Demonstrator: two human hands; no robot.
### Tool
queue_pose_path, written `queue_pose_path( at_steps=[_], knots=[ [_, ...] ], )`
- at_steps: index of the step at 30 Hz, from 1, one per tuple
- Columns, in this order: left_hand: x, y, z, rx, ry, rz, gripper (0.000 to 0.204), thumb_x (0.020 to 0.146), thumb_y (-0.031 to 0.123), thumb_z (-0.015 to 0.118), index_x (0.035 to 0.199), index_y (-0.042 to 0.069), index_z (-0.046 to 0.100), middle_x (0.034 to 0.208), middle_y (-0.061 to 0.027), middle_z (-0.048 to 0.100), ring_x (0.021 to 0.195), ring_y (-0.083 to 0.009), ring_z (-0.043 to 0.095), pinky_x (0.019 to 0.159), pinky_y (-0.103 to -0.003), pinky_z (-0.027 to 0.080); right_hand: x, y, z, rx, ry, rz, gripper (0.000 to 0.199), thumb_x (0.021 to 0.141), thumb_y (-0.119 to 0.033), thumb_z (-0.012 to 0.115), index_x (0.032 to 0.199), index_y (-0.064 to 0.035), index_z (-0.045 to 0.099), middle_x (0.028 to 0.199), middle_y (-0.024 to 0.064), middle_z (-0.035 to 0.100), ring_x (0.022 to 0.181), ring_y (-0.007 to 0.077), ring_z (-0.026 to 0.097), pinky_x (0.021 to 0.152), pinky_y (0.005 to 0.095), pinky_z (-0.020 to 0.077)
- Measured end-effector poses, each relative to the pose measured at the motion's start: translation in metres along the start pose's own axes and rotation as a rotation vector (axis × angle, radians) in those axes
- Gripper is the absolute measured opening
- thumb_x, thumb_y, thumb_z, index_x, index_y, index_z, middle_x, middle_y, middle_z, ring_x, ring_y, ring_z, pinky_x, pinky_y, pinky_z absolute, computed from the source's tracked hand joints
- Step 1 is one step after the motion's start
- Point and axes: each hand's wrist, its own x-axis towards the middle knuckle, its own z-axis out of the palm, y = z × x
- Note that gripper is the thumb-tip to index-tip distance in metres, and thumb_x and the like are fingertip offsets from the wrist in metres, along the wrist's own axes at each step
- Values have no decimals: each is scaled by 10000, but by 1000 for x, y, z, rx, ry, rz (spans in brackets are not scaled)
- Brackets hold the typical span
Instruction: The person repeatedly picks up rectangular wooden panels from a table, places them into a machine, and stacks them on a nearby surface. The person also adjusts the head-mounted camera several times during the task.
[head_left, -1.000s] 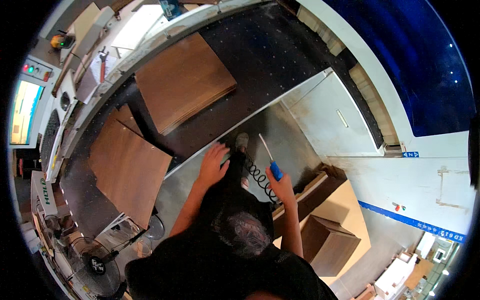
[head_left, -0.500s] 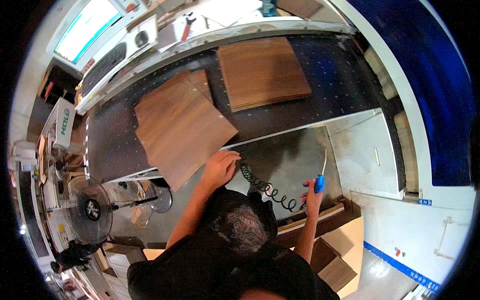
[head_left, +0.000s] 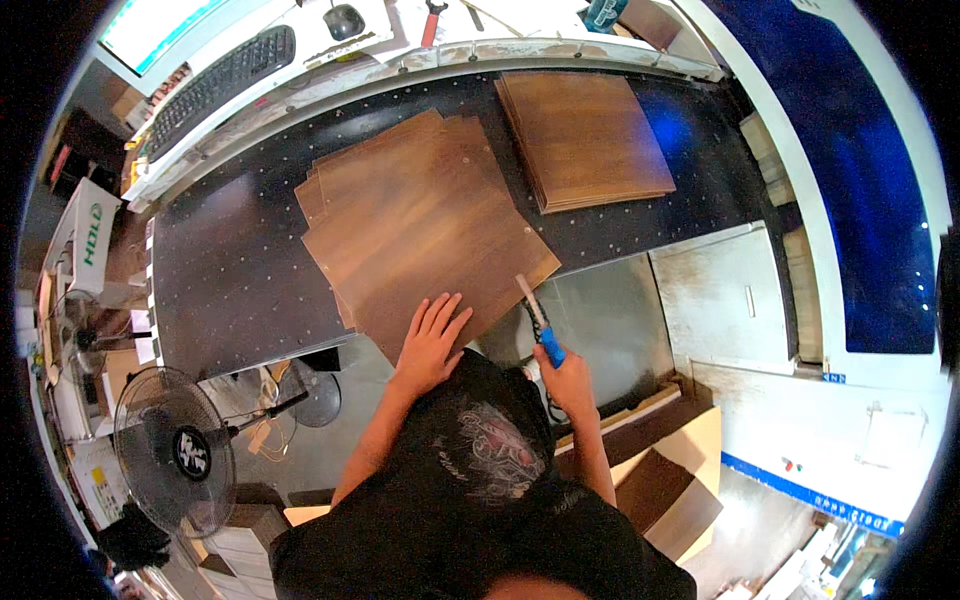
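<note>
Right hand (head_left: 566, 378) closed around the blue grip of an air gun (head_left: 540, 322), whose pale nozzle angles up and to the left, its tip at the near corner of the front panel stack (head_left: 425, 225); whether tip and wood touch cannot be told from this view. Left hand (head_left: 432, 340) open and flat, fingers spread, palm pressed on the near edge of the same stack — holding nothing. The stack of brown wood panels, slightly fanned, lies skewed on the dark perforated table (head_left: 230, 260), one corner overhanging the near edge. A second, squarer stack (head_left: 585, 135) sits well apart at the far right of the table. Beyond — keyboard (head_left: 220, 75) and mouse (head_left: 343, 20) on a pale bench. Lower left, a floor fan (head_left: 175, 450).
</note>
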Motion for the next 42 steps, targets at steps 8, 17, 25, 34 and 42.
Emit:
queue_pose_path(
  at_steps=[8,17,25,34,42],
  knots=[
    [-38,-70,-45,-195,24,12,898,740,388,888,1498,104,498,1637,-129,373,1542,-332,300,1286,-504,205,-19,-52,-31,218,60,383,684,921,-681,670,769,-15,707,671,92,678,653,205,662,652,391,517],
    [-84,-170,-37,-86,536,-567,756,920,364,767,1512,10,455,1567,-228,450,1469,-405,398,1223,-515,287,-23,-158,39,-218,-589,108,815,873,-828,569,856,-32,745,757,156,737,831,360,754,787,473,563],
    [-63,-150,-12,-741,582,-616,790,1003,245,679,1597,-65,260,1607,-291,362,1477,-407,388,1208,-458,316,96,-167,-5,-107,57,166,631,974,-615,640,655,-71,603,569,40,584,538,151,586,540,368,469],
    [-16,-187,4,-653,690,-600,665,1077,265,558,1589,-57,279,1621,-268,349,1500,-405,350,1233,-446,268,21,-134,16,-248,-741,110,657,897,-767,604,921,-130,762,759,74,727,796,264,736,753,430,546],
    [25,-211,-24,-89,706,-588,548,1056,237,572,1502,-52,439,1541,-278,448,1395,-454,465,1157,-488,375,44,-51,-71,78,159,419,674,921,-723,628,673,-97,677,562,49,633,518,204,650,617,382,534]
  ],
)
